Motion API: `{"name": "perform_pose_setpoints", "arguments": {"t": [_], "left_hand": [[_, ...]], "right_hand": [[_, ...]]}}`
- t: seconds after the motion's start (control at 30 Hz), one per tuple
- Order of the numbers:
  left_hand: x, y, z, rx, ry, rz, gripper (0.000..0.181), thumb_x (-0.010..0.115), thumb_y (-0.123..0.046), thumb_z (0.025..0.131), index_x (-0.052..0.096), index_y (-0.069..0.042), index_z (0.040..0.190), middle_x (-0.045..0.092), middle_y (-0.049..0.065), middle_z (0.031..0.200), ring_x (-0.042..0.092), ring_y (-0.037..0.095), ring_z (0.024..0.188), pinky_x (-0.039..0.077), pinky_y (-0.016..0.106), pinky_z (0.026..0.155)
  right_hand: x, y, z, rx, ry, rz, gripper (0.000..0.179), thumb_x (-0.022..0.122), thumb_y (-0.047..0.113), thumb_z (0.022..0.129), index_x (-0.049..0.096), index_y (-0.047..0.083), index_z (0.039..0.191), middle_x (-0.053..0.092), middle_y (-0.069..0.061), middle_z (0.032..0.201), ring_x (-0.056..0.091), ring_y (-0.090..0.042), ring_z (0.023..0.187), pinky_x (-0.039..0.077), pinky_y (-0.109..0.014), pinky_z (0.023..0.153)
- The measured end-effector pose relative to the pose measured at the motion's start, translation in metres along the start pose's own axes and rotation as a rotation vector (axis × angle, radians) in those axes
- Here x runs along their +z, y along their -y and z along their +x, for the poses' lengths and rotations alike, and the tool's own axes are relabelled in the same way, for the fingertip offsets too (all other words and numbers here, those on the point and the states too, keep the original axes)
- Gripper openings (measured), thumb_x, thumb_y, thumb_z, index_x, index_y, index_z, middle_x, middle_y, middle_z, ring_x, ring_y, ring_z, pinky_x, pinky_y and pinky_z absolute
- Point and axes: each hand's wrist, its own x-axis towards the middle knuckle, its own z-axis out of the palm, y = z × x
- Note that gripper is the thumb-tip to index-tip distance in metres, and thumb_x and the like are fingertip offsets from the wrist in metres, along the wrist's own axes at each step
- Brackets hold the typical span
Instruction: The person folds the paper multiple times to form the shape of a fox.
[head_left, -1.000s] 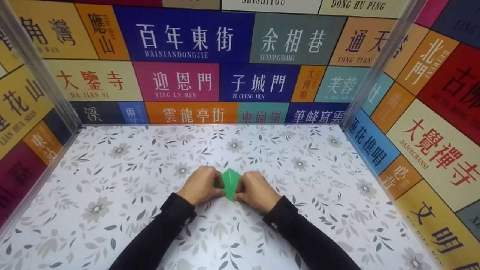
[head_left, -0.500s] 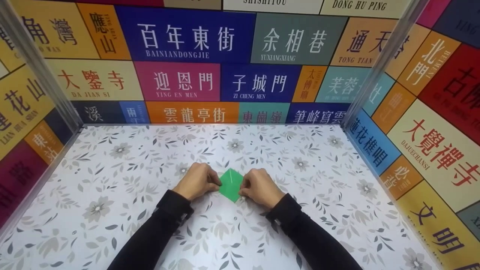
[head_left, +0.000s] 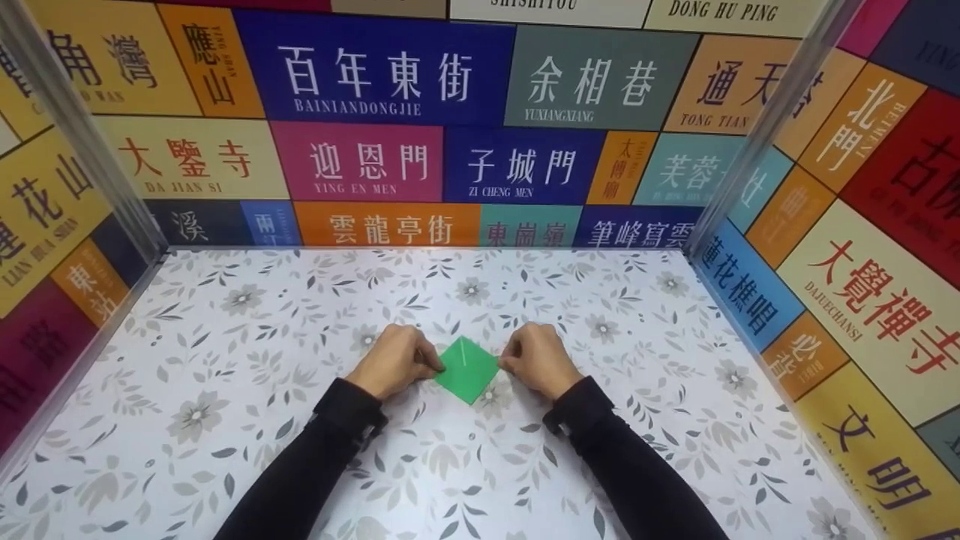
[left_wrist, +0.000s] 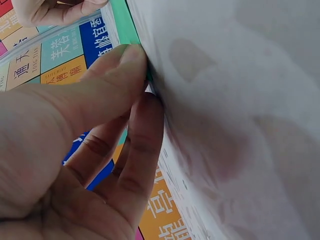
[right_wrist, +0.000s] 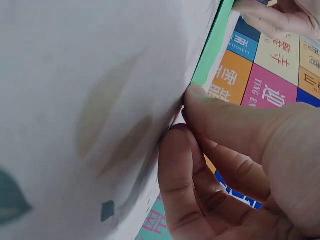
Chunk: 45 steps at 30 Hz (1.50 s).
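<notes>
A small green paper square, turned like a diamond, lies on the table between both hands, a short pale crease running down from its far corner. My left hand pinches its left corner between thumb and fingers; the left wrist view shows the thumb on the green edge, close at the tabletop. At the opposite corner my right hand pinches the paper the same way, its thumb at the green edge in the right wrist view. The fingertips hide both side corners.
The table has a white cover with grey leaves and flowers. Colourful panels printed with Chinese characters wall it in at the back and both sides, with clear corner strips at the joins.
Both hands have moved apart to the paper's side corners, the right hand outward to the right most lately. More of the green square now shows, spread out as a full diamond.
</notes>
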Motion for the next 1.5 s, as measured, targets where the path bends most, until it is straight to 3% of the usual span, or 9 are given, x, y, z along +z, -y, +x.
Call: {"name": "perform_pose_setpoints", "arguments": {"t": [0.23,0.6,0.8,1.07,1.5], "left_hand": [[-0.001,0.003,-0.001,0.046,-0.010,0.012,0.018,0.092,0.005,0.092,0.093,-0.013,0.092,0.091,0.006,0.099,0.087,0.032,0.101,0.071,0.051,0.100],[0.002,0.006,0.001,0.075,-0.017,0.027,0.026,0.085,0.014,0.090,0.093,-0.011,0.093,0.091,0.007,0.098,0.087,0.032,0.100,0.071,0.051,0.101],[0.000,0.006,0.003,0.041,0.012,0.023,0.030,0.083,0.016,0.090,0.093,-0.011,0.096,0.091,0.007,0.100,0.087,0.032,0.102,0.070,0.050,0.103],[-0.003,0.006,0.004,0.030,0.048,0.012,0.018,0.087,0.006,0.095,0.093,-0.011,0.099,0.091,0.007,0.103,0.086,0.032,0.104,0.070,0.052,0.104],[-0.010,0.003,0.008,-0.001,0.015,0.011,0.035,0.076,0.016,0.091,0.092,-0.013,0.103,0.089,0.004,0.098,0.080,0.019,0.090,0.070,0.044,0.093]], "right_hand": [[-0.002,-0.001,0.001,0.016,-0.008,0.004,0.019,0.097,0.005,0.092,0.086,0.011,0.077,0.080,-0.002,0.074,0.068,-0.015,0.070,0.061,-0.037,0.074],[-0.003,-0.005,0.001,0.007,-0.025,0.006,0.019,0.093,0.000,0.092,0.085,0.008,0.076,0.080,-0.001,0.072,0.063,-0.011,0.066,0.055,-0.030,0.068],[-0.004,-0.006,0.002,0.007,-0.019,0.002,0.020,0.094,0.003,0.093,0.085,0.009,0.076,0.079,-0.001,0.071,0.063,-0.012,0.066,0.056,-0.032,0.071],[-0.007,-0.006,0.002,0.030,-0.001,0.003,0.017,0.094,0.006,0.094,0.086,0.009,0.079,0.081,0.000,0.073,0.066,-0.015,0.068,0.058,-0.035,0.076],[-0.012,-0.006,0.001,0.039,0.001,0.026,0.016,0.092,0.005,0.095,0.087,0.009,0.080,0.082,-0.003,0.077,0.065,-0.014,0.070,0.055,-0.032,0.072]]}}
